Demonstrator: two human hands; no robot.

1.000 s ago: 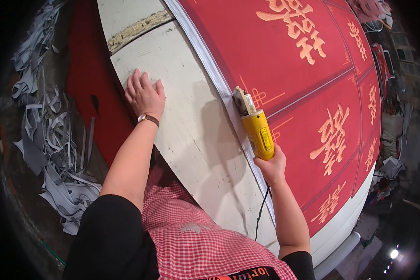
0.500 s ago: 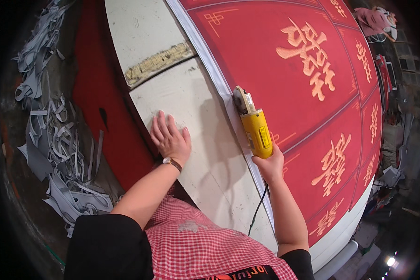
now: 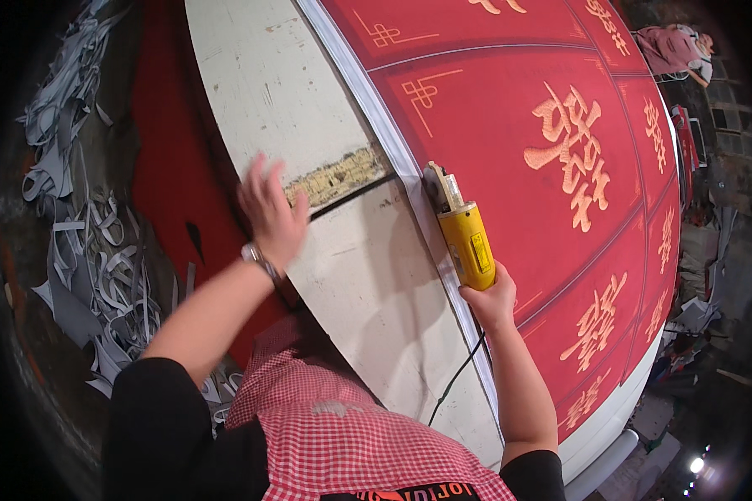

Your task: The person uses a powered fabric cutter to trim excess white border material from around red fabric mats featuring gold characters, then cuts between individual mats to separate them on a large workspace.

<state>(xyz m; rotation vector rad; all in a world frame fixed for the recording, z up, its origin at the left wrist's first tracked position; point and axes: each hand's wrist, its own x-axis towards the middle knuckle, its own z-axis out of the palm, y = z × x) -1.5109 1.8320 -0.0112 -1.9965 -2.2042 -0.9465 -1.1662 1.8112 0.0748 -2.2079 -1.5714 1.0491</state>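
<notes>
Along the side of a pale desk (image 3: 259, 92), the right hand (image 3: 490, 296) was wrapped around a yellow corded power tool (image 3: 468, 249), its head pointing forward and slightly left, its long axis roughly following the white margin (image 3: 361, 88) of a red printed sheet (image 3: 501, 134). Pale desktop stretched left to the edge, where the left hand (image 3: 274, 209), blurred, was released with fingers spread, contact with the desk unclear
</notes>
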